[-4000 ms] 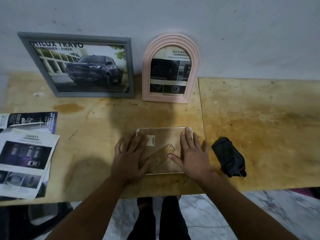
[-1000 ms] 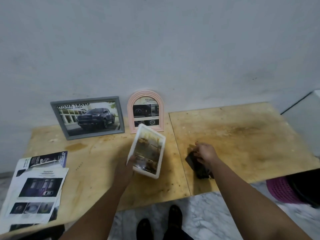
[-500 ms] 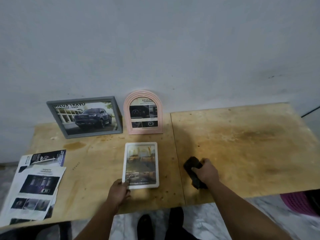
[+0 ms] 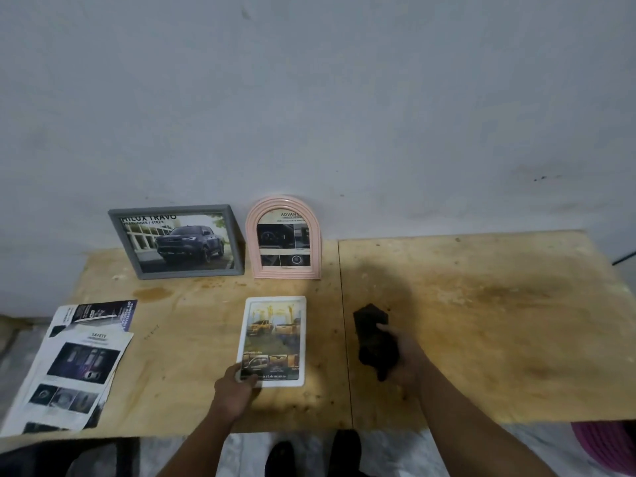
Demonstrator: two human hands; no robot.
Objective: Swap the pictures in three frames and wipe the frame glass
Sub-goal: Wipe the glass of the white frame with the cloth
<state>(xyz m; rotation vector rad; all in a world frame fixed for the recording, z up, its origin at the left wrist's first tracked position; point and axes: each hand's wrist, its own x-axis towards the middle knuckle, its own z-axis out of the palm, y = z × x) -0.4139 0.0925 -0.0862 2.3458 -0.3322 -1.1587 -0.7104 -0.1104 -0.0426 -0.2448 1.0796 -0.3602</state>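
While the white frame (image 4: pixel 273 340) lies face up on the wooden table (image 4: pixel 481 321), our left hand (image 4: pixel 234 390) pinches its near left corner. Our right hand (image 4: pixel 401 359) has its fingers closed around the black cloth (image 4: pixel 371 335), just right of the frame.

Your right hand (image 4: pixel 402 359) wraps the near end of the crumpled black cloth (image 4: pixel 373 335), so you cannot see how far the cloth runs under the palm. Your left hand (image 4: pixel 237 385) covers the near left corner of the flat white rectangular picture frame (image 4: pixel 273 340), and the small print along its lower strip is too blurred to read. The loose printed car brochure sheets (image 4: pixel 74 368) are smeared at the picture's left edge, the undermost ones mostly hidden. A ribbed pink round object (image 4: pixel 605 445), perhaps a basket, is cut off at the bottom right corner. The caption inside the arched pink plastic frame (image 4: pixel 284 237) is clipped by its rim.
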